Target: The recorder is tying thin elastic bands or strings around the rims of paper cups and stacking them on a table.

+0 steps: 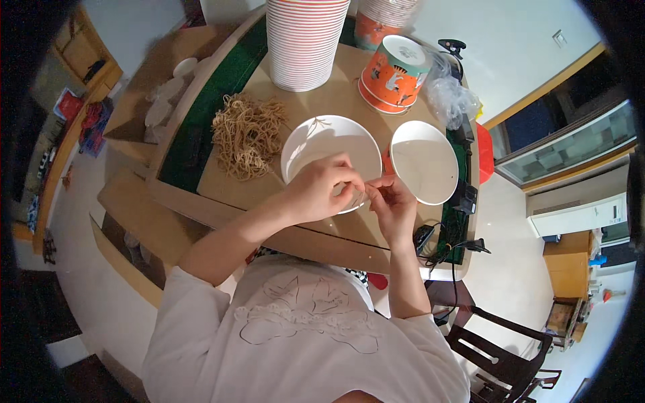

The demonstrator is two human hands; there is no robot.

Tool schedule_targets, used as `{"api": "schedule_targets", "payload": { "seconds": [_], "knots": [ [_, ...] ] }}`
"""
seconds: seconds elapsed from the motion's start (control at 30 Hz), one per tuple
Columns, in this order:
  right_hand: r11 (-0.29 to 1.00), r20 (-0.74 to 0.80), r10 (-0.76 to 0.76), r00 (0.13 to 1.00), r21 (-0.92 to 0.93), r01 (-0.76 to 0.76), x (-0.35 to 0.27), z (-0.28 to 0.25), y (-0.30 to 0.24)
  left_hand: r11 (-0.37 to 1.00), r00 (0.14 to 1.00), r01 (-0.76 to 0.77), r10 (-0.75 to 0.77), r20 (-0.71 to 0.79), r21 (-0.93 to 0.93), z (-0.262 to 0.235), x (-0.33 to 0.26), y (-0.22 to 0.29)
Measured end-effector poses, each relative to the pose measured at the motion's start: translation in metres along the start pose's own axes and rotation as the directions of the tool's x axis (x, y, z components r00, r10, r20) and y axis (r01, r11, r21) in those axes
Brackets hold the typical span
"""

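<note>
My left hand [324, 190] and my right hand [392, 205] meet over the near rim of a white round paper bucket [302, 156]. Fingers and thumbs of both are pinched close together, on something thin and small that I cannot make out. A few tan strands [322, 123] lie against the bucket's far inner wall. Left of it is a loose heap of tan string [248, 136] on the cardboard sheet. Just right of my right hand stands a second open bucket, white inside [424, 163].
A tall stack of paper buckets [306, 47] rises at the back. Beside it sits an upturned orange bucket [396, 75] and a crumpled clear plastic bag [453, 97]. Black adapters [465, 199] and cables lie along the table's right edge. Open cardboard boxes [144, 228] stand left; a dark chair [500, 349] stands right.
</note>
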State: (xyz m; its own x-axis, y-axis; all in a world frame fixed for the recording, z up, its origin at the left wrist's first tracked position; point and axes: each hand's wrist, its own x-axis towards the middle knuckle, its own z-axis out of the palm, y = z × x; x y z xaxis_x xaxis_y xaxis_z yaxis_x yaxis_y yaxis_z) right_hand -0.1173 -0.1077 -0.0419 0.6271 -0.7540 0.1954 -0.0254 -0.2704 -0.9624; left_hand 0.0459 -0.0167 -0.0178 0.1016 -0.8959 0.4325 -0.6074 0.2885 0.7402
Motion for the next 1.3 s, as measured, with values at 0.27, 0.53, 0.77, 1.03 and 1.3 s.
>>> {"api": "schedule_targets", "payload": {
  "seconds": [0.27,0.53,0.77,1.03,1.3],
  "knots": [
    [0.994,0.005,0.063,0.998,0.088,-0.063,0.004,0.002,-0.002,0.925,0.983,-0.166,0.129,0.129,0.341,-0.002,-0.002,0.003],
    [0.987,-0.058,0.023,0.998,0.158,-0.013,-0.002,0.011,0.003,0.962,0.966,0.236,-0.216,0.144,-0.136,-0.001,0.001,-0.002],
    [0.960,-0.259,-0.029,0.966,0.263,0.099,-0.014,0.037,-0.003,0.323,0.642,0.763,-0.479,0.599,-0.560,-0.015,0.015,-0.017],
    [0.963,-0.252,-0.268,0.930,-0.102,0.250,-0.022,0.042,0.008,0.171,0.602,0.756,-0.561,0.569,-0.631,-0.017,0.014,-0.016],
    [0.992,-0.160,-0.021,0.987,0.120,0.040,-0.014,0.030,-0.003,0.740,0.816,0.579,-0.525,0.242,-0.342,-0.012,0.010,-0.007]
  ]
}}
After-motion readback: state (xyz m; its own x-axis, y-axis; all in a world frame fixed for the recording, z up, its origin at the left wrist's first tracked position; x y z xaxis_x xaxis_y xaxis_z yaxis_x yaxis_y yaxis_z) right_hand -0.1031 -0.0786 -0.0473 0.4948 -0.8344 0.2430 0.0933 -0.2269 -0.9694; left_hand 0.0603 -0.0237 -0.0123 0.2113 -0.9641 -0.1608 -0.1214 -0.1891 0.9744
